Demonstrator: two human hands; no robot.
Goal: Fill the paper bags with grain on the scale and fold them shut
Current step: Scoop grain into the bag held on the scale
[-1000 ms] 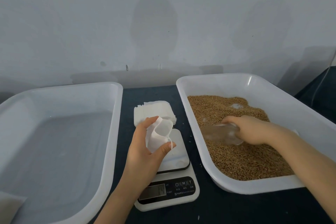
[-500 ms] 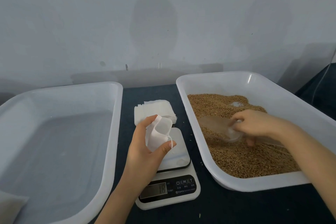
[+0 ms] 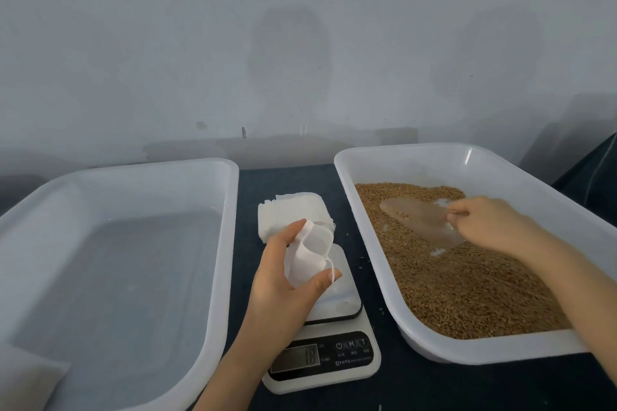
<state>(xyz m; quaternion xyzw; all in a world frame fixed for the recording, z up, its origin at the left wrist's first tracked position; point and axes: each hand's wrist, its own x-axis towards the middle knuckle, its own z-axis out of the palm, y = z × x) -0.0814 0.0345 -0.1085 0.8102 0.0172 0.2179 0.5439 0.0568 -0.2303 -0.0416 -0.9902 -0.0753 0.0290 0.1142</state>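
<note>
Left hand (image 3: 287, 280) grips an open bag (image 3: 309, 259) above the scale (image 3: 337, 337), mouth ready for filling; at three o'clock, right hand (image 3: 484, 222) holds a scoop (image 3: 419, 220) in grain (image 3: 467, 284).

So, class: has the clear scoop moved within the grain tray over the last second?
Yes. The scoop, held by the right hand, has shifted toward the far wall of the grain tray.

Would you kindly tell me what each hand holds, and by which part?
The left hand holds an open paper bag around its middle; the right hand pinches a clear scoop by its handle end, over the grain.
</note>
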